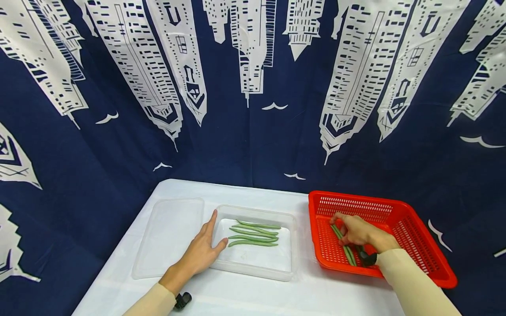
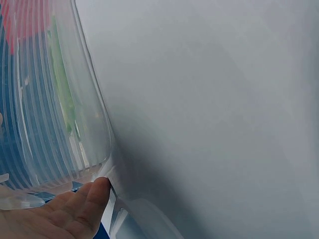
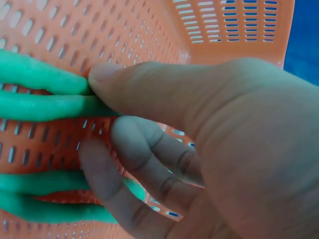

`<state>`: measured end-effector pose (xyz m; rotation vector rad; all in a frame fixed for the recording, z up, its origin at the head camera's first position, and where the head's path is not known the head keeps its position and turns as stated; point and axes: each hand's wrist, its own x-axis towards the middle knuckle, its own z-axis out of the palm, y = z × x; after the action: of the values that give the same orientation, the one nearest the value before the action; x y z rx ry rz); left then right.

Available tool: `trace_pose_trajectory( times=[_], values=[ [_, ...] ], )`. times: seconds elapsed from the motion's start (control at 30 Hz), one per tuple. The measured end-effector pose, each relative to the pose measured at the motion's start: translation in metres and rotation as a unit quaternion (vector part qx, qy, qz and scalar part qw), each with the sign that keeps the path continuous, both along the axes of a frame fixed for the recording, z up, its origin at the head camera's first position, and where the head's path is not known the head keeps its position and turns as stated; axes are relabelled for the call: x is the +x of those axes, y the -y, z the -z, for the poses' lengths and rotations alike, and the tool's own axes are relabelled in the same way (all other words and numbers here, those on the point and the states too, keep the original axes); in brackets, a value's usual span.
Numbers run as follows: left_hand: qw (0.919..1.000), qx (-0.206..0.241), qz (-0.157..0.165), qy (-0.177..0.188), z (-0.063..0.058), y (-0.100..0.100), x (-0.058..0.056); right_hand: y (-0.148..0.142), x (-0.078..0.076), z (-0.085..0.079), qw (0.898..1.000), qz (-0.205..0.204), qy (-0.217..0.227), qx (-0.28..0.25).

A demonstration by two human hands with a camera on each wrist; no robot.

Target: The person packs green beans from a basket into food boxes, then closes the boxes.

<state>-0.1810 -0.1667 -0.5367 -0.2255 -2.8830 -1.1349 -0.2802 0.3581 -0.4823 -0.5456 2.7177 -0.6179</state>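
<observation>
Inside the red basket, my right hand holds its thumb and curled fingers about a few green beans. In the right wrist view the thumb lies against the ends of two beans, a fingertip close below. Two more beans pass behind the blurred forefinger. My left hand, fingers straight and thumb spread, rests at the left rim of a clear plastic box. Several green beans lie side by side in that box.
A clear flat lid lies left of the box on the white table. The basket stands at the table's right end. Behind hangs a dark blue cloth with white buildings printed on it.
</observation>
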Motion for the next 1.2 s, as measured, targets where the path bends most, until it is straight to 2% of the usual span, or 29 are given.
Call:
trace_pose_trajectory(
  times=[0.2, 0.43, 0.53, 0.7, 0.93, 1.2],
  values=[
    [1.0, 0.001, 0.0, 0.003, 0.0, 0.0, 0.0, -0.001, 0.001, 0.001, 1.0, 0.002, -0.006, 0.011],
    [1.0, 0.007, 0.0, 0.005, -0.001, -0.001, 0.001, -0.001, 0.005, -0.003, 0.999, 0.026, 0.017, -0.031],
    [1.0, 0.007, 0.0, 0.006, -0.001, -0.001, 0.001, 0.001, 0.006, -0.006, 0.999, 0.026, 0.011, -0.04],
    [1.0, 0.006, 0.001, 0.003, -0.001, -0.001, 0.0, 0.002, 0.007, -0.01, 0.999, 0.018, -0.02, -0.042],
    [1.0, 0.0, 0.003, 0.001, -0.001, -0.001, -0.001, 0.007, 0.007, -0.016, 0.996, -0.007, -0.086, -0.026],
    [1.0, -0.003, 0.003, -0.002, 0.0, 0.0, -0.001, 0.016, 0.01, -0.027, 0.994, -0.017, -0.105, -0.04]
  ],
)
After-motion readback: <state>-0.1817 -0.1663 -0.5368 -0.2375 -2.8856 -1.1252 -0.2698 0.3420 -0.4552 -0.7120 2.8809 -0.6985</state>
